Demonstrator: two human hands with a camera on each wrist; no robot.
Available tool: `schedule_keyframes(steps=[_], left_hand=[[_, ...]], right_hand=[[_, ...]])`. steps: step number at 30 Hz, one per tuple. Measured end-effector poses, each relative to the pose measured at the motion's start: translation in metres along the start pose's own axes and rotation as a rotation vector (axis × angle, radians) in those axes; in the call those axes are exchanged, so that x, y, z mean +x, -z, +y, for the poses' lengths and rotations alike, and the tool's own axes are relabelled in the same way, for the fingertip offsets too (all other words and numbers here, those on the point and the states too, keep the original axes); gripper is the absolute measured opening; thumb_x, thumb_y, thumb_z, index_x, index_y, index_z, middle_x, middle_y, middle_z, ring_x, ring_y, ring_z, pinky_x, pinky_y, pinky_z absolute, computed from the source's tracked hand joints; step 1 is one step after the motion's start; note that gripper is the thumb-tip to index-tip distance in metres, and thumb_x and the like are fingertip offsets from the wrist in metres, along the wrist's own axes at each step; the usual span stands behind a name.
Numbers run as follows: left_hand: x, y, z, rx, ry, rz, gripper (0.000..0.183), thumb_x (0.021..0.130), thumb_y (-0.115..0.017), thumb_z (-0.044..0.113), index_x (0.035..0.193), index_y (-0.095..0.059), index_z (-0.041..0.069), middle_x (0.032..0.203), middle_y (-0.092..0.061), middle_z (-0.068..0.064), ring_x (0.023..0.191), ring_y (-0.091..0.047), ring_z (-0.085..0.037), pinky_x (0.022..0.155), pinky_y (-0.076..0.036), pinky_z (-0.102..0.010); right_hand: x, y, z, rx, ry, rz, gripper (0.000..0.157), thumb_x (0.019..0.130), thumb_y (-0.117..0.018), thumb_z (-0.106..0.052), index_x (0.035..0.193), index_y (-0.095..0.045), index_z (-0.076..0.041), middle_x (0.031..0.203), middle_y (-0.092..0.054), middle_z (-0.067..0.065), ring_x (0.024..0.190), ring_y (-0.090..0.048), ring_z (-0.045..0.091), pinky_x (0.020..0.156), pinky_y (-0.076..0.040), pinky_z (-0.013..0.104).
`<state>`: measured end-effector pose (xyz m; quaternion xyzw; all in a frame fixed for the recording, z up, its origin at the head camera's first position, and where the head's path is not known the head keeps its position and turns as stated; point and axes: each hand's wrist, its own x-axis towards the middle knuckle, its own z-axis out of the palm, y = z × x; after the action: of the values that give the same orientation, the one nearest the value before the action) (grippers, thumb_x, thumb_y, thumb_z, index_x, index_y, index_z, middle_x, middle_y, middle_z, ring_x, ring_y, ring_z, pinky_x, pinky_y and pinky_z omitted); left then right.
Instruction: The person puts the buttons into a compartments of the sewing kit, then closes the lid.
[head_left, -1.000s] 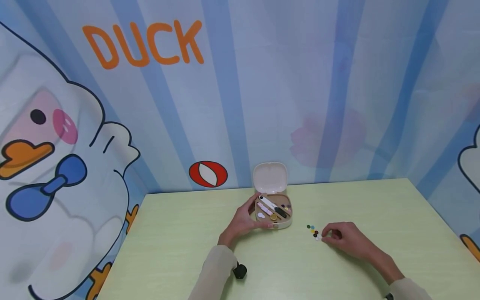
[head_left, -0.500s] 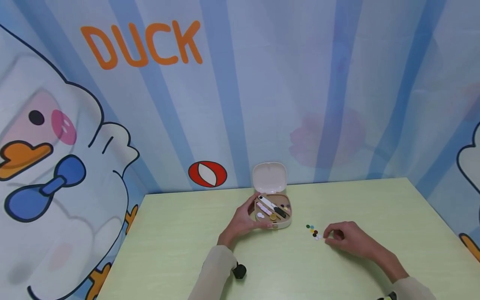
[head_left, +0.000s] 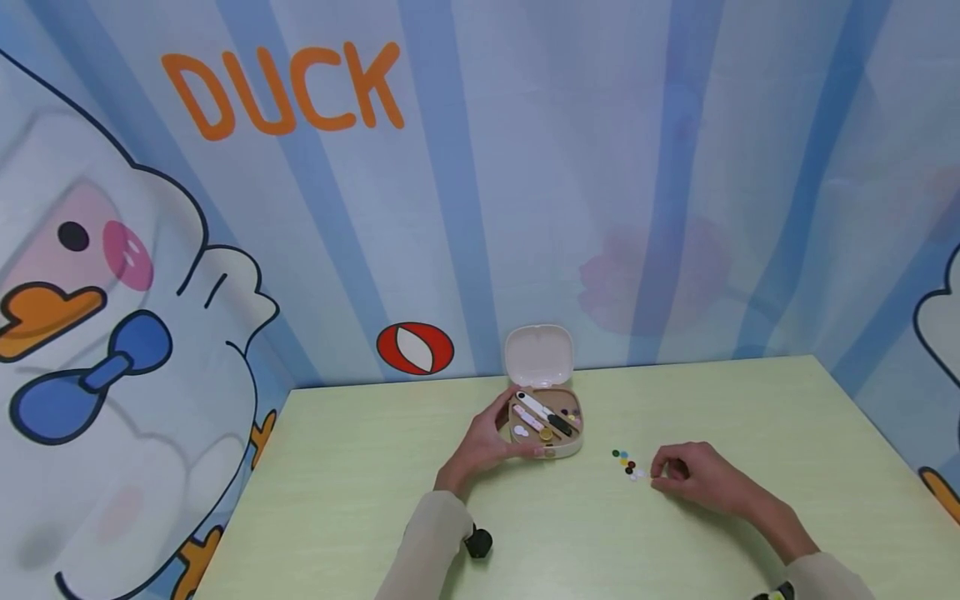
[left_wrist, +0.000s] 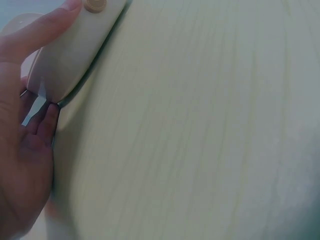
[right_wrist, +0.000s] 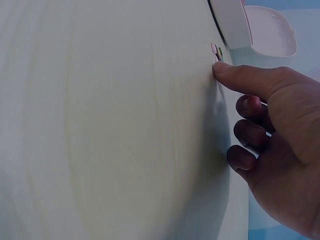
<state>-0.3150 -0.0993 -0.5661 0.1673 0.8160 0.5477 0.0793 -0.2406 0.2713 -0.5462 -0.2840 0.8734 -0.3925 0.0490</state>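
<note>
Your left hand [head_left: 483, 444] grips a rounded cream box [head_left: 568, 449]; your right hand [head_left: 697, 477], narrowly pinched, contents unclear, is beside tiny round multicoloured discs [head_left: 632, 465].

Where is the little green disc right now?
In the head view, the green disc lies on the table between the open case and the right hand, with the light blue disc just to its right.
</note>
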Motion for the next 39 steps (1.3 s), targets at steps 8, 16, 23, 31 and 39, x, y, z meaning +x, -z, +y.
schedule_keyframes(steps=[8, 16, 23, 31, 39], left_hand=[[0.001, 0.001, 0.0, -0.002, -0.01, -0.002, 0.108, 0.076, -0.095, 0.033, 0.163, -0.033, 0.029, 0.164, -0.039, 0.002, 0.148, -0.04, -0.023, 0.121, -0.035, -0.043], [0.001, 0.001, 0.0, -0.004, -0.016, -0.003, 0.108, 0.076, -0.096, 0.032, 0.164, -0.033, 0.027, 0.164, -0.039, 0.001, 0.148, -0.04, -0.023, 0.122, -0.035, -0.041], [0.001, 0.0, -0.001, 0.014, 0.003, 0.0, 0.108, 0.075, -0.096, 0.032, 0.163, -0.034, 0.029, 0.163, -0.04, 0.003, 0.148, -0.04, -0.022, 0.122, -0.035, -0.04], [0.001, 0.0, -0.001, 0.004, 0.008, 0.001, 0.107, 0.075, -0.096, 0.032, 0.163, -0.034, 0.03, 0.163, -0.04, 0.003, 0.148, -0.041, -0.022, 0.122, -0.035, -0.042], [0.002, -0.001, -0.002, 0.009, 0.006, 0.002, 0.107, 0.075, -0.096, 0.032, 0.163, -0.034, 0.029, 0.163, -0.039, 0.002, 0.148, -0.041, -0.023, 0.122, -0.035, -0.041]], right_hand=[[0.001, 0.001, -0.002, -0.006, -0.008, -0.021, 0.012, 0.093, -0.077, -0.009, 0.088, -0.068, -0.015, 0.065, -0.043, -0.014, 0.059, -0.039, -0.001, 0.055, -0.039, 0.022], [0.002, 0.0, -0.001, -0.027, -0.041, -0.028, 0.012, 0.094, -0.077, -0.011, 0.087, -0.068, -0.016, 0.064, -0.044, -0.013, 0.059, -0.04, 0.0, 0.055, -0.039, 0.022], [0.004, 0.002, 0.0, -0.04, -0.028, -0.036, 0.013, 0.093, -0.078, -0.01, 0.087, -0.068, -0.017, 0.065, -0.044, -0.013, 0.059, -0.04, 0.0, 0.053, -0.038, 0.022], [0.014, 0.01, -0.008, -0.062, -0.016, -0.042, 0.009, 0.094, -0.077, -0.008, 0.091, -0.071, -0.014, 0.065, -0.046, -0.012, 0.059, -0.041, 0.001, 0.054, -0.038, 0.022], [0.03, 0.018, -0.009, -0.07, 0.022, -0.03, 0.011, 0.093, -0.076, -0.006, 0.091, -0.07, -0.015, 0.064, -0.044, -0.012, 0.057, -0.04, 0.002, 0.055, -0.039, 0.022]])
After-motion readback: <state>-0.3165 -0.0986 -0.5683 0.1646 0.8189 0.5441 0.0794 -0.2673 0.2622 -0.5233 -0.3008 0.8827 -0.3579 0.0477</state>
